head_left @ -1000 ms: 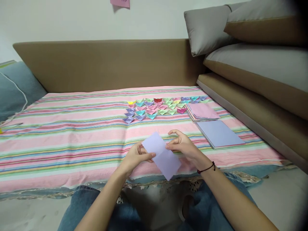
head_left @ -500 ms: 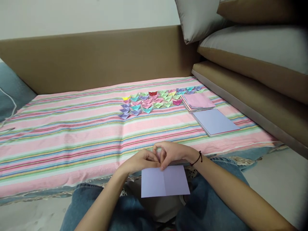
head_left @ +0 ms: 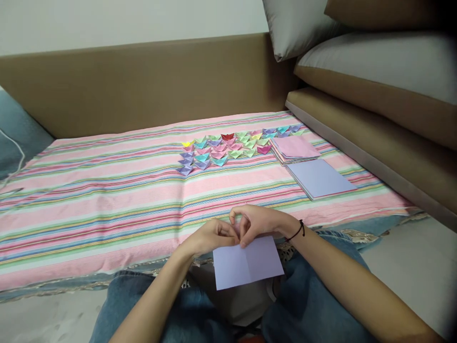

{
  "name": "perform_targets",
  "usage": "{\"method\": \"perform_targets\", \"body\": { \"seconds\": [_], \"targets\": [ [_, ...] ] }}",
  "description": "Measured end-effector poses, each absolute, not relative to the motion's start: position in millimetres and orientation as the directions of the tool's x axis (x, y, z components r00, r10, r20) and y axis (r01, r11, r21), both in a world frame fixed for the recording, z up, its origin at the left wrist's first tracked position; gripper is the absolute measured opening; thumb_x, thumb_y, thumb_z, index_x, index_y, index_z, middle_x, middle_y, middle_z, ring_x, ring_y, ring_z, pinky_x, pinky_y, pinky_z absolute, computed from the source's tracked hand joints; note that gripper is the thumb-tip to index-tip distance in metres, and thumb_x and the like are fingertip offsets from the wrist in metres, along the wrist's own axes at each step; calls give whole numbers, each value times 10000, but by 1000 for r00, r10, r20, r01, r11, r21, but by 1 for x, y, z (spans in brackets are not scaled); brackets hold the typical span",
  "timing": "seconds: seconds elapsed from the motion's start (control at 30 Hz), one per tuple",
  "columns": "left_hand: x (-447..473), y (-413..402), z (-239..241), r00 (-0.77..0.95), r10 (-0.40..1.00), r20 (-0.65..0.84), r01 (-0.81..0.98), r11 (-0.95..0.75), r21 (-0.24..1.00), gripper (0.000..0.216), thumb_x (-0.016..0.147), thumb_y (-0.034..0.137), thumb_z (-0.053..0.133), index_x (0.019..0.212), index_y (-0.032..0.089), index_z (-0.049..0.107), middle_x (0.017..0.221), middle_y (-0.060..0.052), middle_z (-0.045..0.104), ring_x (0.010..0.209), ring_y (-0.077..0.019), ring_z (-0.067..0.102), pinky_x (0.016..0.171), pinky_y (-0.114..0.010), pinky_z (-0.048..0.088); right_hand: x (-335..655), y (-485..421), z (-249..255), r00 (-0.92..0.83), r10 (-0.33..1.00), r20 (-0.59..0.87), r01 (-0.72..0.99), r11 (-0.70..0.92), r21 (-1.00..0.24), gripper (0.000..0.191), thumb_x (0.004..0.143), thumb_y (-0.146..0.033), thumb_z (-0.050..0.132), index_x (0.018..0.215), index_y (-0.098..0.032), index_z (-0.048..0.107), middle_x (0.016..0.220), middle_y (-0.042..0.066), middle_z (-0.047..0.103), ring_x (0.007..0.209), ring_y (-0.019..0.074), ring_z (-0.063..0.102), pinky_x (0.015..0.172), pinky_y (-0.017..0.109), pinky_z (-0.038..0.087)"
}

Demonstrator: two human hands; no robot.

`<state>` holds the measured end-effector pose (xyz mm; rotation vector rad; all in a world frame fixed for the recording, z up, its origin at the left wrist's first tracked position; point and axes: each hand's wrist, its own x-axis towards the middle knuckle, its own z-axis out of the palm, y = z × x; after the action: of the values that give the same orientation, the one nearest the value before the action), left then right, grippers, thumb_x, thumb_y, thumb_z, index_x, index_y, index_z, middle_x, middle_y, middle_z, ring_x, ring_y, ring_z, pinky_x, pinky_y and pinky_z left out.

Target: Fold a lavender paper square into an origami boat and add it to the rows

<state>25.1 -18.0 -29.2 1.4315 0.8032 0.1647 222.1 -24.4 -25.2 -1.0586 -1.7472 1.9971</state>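
Note:
A lavender sheet of paper [head_left: 249, 265], folded into a rectangle with a crease down its middle, hangs above my lap. My left hand [head_left: 213, 237] pinches its upper edge near the crease. Just beside it, my right hand [head_left: 254, 224] has thumb and index finger closed on the same edge, with a dark cord on the wrist. The fingertips of both hands nearly meet. Beyond them, several small folded paper boats [head_left: 219, 148] in many colours stand in rows on the striped cloth [head_left: 135, 190].
To the right lie a stack of lavender paper [head_left: 319, 178] and a stack with pink paper on top [head_left: 296, 147]. Grey and brown cushions [head_left: 374, 66] are piled along the right side. A brown panel [head_left: 150, 88] closes off the back. A white cable [head_left: 16, 147] runs at the far left.
The lavender sheet has tilted slightly, its right side rising, and it has shifted a little up and right. Both hands keep their pinch on its upper edge.

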Motion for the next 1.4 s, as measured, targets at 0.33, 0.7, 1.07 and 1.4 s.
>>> {"method": "perform_targets", "body": {
  "seconds": [0.33, 0.7, 1.07, 1.4],
  "targets": [
    [25, -19, -20, 723, 585, -366, 393, 87, 915, 153, 715, 265, 620, 686, 133, 691, 537, 20, 518, 491, -67, 390, 457, -200, 269, 224, -20, -24, -688, 641, -341, 248, -233, -940, 473, 525, -256, 809, 801, -214, 427, 590, -59, 656, 554, 140, 614, 514, 217, 426],
    [-5, -11, -12, 674, 617, -406, 408, 147, 901, 134, 699, 271, 653, 705, 139, 674, 584, -21, 630, 544, -127, 569, 555, -232, 447, 244, -20, -23, -622, 697, -357, 264, -243, -933, 499, 499, -236, 807, 823, -211, 428, 611, -46, 674, 539, 139, 605, 481, 205, 413],
    [14, -20, -14, 721, 630, -290, 413, -54, 909, 295, 773, 426, 604, 852, 155, 688, 722, -24, 628, 657, -136, 525, 585, -225, 382, 230, -19, -27, -691, 632, -349, 279, -213, -937, 486, 524, -259, 801, 832, -216, 427, 578, -68, 652, 548, 144, 621, 504, 214, 423],
    [19, -20, -24, 665, 676, -317, 397, 39, 917, 255, 684, 382, 702, 681, 127, 705, 567, -9, 595, 495, -88, 429, 463, -220, 283, 227, -16, -31, -633, 703, -325, 206, -252, -945, 497, 516, -239, 812, 824, -215, 424, 591, -46, 675, 540, 148, 616, 510, 224, 425]
  ]
}}
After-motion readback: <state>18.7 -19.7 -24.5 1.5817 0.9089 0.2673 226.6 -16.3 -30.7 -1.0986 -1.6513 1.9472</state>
